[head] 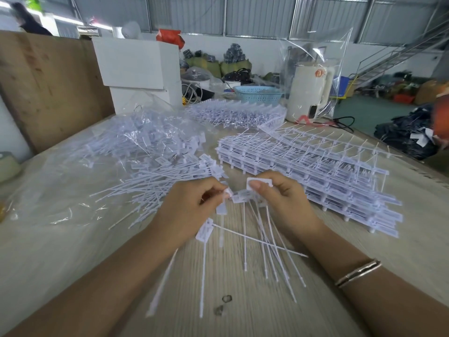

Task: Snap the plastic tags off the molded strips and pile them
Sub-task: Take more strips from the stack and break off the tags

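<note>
Pale wood-grain table, two small dark marks near 6 o'clock. Left hand fingers curled, pinching a white plastic tag, more tags hanging below it. Right hand thumb and fingers clamped on a short white molded tag strip, thin tails fanning down toward 6 o'clock. Metal bangle on right wrist. Loose tag pile at 10 o'clock, on clear plastic sheet. Stacked uncut strips at 2 o'clock. White kettle and blue basket at 12–1 o'clock, far edge.
</note>
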The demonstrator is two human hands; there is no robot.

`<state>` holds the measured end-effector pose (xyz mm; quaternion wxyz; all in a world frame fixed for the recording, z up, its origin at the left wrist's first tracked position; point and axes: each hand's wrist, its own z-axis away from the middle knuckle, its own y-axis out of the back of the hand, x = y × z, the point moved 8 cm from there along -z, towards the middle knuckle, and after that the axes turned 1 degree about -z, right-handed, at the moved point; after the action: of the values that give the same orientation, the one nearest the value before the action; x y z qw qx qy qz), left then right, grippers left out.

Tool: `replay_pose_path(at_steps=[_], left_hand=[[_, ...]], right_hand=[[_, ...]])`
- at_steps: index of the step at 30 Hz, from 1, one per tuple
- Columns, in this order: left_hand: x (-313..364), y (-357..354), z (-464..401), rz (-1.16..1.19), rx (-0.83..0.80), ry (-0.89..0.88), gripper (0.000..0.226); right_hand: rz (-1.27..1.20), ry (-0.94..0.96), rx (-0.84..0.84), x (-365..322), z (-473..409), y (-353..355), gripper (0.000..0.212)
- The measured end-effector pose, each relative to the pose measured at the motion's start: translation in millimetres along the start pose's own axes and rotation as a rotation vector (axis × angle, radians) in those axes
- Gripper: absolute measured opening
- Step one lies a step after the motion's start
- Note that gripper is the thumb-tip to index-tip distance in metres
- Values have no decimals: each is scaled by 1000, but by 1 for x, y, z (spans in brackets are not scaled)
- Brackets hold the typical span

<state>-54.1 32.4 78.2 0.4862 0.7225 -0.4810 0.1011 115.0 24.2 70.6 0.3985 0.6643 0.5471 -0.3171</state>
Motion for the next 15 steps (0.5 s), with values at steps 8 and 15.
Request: replay_pose_path(at_steps=[8, 15], left_hand=[[12, 1, 3, -153, 35, -97, 20], [19, -7, 2, -156, 9, -169, 22]], right_hand=[[680, -191, -15, 37, -13, 16, 23], [622, 51, 124, -3, -7, 8, 33]])
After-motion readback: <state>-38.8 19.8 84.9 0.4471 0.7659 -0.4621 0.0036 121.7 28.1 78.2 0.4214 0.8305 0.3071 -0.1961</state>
